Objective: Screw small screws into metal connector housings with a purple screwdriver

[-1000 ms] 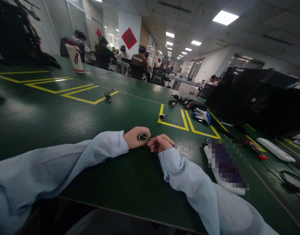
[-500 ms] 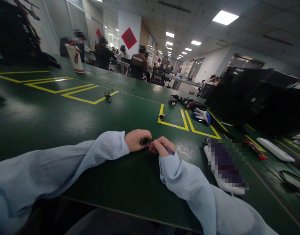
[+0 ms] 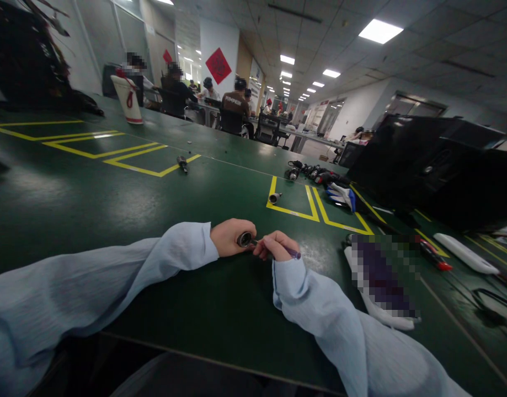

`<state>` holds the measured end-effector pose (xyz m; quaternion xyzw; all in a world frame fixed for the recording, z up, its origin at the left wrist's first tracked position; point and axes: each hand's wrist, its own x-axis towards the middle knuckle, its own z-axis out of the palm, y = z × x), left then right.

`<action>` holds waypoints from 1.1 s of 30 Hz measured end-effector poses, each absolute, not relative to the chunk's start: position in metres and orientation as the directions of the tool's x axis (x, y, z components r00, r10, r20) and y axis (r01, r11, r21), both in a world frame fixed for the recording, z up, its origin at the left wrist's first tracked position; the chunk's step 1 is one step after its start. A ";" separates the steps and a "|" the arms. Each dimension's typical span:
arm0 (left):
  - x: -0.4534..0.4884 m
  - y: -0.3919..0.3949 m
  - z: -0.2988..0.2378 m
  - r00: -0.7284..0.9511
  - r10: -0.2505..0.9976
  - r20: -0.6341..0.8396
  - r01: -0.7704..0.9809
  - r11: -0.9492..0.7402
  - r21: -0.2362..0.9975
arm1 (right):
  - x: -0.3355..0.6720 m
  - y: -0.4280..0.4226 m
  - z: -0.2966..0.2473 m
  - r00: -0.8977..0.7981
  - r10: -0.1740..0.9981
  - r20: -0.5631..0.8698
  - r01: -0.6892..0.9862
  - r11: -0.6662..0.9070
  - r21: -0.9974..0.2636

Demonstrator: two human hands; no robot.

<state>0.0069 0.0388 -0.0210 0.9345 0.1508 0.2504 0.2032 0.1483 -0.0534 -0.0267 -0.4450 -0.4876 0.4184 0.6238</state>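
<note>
From your head camera, your left hand [image 3: 230, 237] rests on the dark green tabletop [image 3: 112, 204] just below the middle of the picture, its fingers curled tight around a small round metal cylinder with a dark open end [image 3: 244, 239]; the cylinder's ring-shaped mouth faces toward 3 o'clock, and it sits in your grip at the very centre of the bench edge nearest you. Your right hand [image 3: 275, 246] lies just beside it at 3 o'clock, fingers pressed together on a thin purple-handled pick tool [image 3: 292, 252]; the tool's slim tip reaches to the cylinder's mouth, though you cannot tell whether it goes inside; its handle end sticks out past your knuckles toward 4 o'clock. Both your forearms wear pale blue sleeves and lie flat on the table.

At 1 o'clock from your hands a second small metal cylinder [image 3: 274, 197] lies inside a box of yellow tape lines [image 3: 292, 211]; further along at 1 o'clock sits a row of dark cylindrical parts [image 3: 309, 170], with a white and blue work glove [image 3: 341, 194] just beside them. At 11 o'clock another small metal part [image 3: 181, 162] rests on a yellow line; far off at 11 o'clock stands a white paper bag with red trim [image 3: 127, 98]. At 3 o'clock lies a red-handled tool [image 3: 435, 255], and beyond it a large black case [image 3: 435, 165]. Other people sit at benches far behind, at 12 o'clock.
</note>
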 end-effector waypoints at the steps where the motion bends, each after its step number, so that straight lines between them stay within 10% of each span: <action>1: 0.007 0.039 -0.021 0.835 0.375 0.403 0.173 -0.874 0.454 | 0.148 -0.054 -0.026 0.176 0.955 0.239 -0.081 0.256 -0.963; 17: 0.007 0.036 -0.017 0.810 0.424 0.406 0.189 -0.843 0.504 | 0.148 -0.056 -0.029 0.177 0.885 0.431 0.184 0.400 -0.898; 33: 0.006 0.039 -0.020 0.806 0.361 0.470 0.101 -0.865 0.491 | 0.156 -0.048 -0.027 0.050 0.991 0.121 -0.328 0.130 -0.935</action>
